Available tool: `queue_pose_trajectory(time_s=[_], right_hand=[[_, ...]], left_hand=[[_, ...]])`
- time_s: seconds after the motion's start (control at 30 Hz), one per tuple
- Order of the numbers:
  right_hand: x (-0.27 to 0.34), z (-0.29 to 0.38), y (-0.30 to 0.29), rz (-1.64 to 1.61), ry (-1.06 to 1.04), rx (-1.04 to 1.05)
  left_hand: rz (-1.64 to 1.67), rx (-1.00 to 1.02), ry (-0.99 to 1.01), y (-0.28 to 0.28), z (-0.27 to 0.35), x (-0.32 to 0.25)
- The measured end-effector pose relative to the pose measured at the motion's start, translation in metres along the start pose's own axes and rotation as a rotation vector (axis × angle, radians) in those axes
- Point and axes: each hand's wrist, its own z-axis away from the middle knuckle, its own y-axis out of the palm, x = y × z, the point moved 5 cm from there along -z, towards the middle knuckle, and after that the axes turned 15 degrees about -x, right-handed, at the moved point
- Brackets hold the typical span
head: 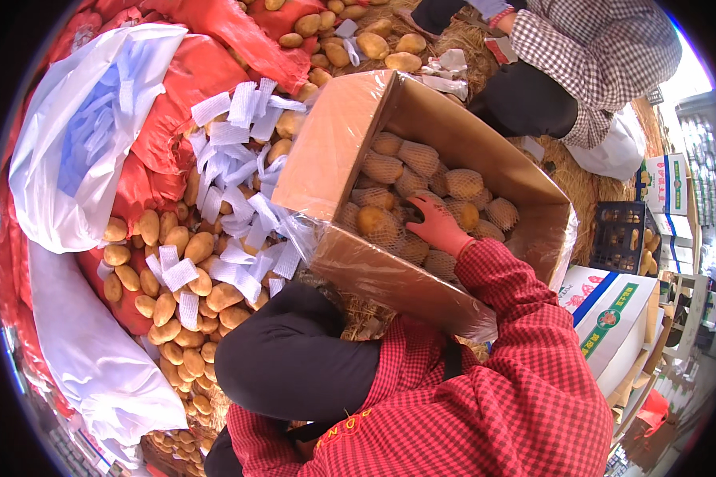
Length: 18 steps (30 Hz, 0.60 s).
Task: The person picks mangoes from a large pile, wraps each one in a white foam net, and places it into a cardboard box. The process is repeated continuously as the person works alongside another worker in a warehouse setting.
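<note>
My right hand (pixel 435 225), in a red-orange glove, reaches into a large cardboard box (pixel 340 143). Its thumb and forefinger curve apart over a dark gap among potatoes in white foam-net sleeves (pixel 419 157). Whether the fingers grip one of these is hard to see. Just left of the thumb, a potato (pixel 372 220) shows its bare end above the netting. Clear plastic film (pixel 453 304) wraps the outside of the box, which sits in front of my bent knee. My left hand is out of view; that sleeve (pixel 256 441) runs down past my leg.
Loose potatoes (pixel 185 358) and foam-net sleeves (pixel 232 155) are heaped on the left, beside a white plastic bag (pixel 89 119) of sleeves and red sacks (pixel 179 89). Across the box sits a person in a checked sleeve (pixel 561 53). Printed cartons (pixel 608 322) and a black crate (pixel 617 235) stand right.
</note>
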Motion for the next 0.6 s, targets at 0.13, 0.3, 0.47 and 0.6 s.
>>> queue_pose_trajectory(time_s=[0.13, 0.3, 0.47, 0.6], right_hand=[[0.019, -0.004, 0.017, 0.176, -0.113, 0.096], [0.024, -0.004, 0.026, 0.553, 0.008, 0.2], [0.137, -0.008, -0.047, 0.434, -0.194, -0.473], [0.298, -0.018, -0.06, -0.103, -0.743, -0.638]], left_hand=[[0.095, -0.021, -0.084, 0.01, -0.01, -0.007], [-0.3, -0.117, -0.023, 0.036, -0.027, -0.011], [-0.548, 0.004, -0.031, 0.052, -0.043, 0.012], [-0.104, -0.147, -0.245, 0.037, -0.053, 0.027]])
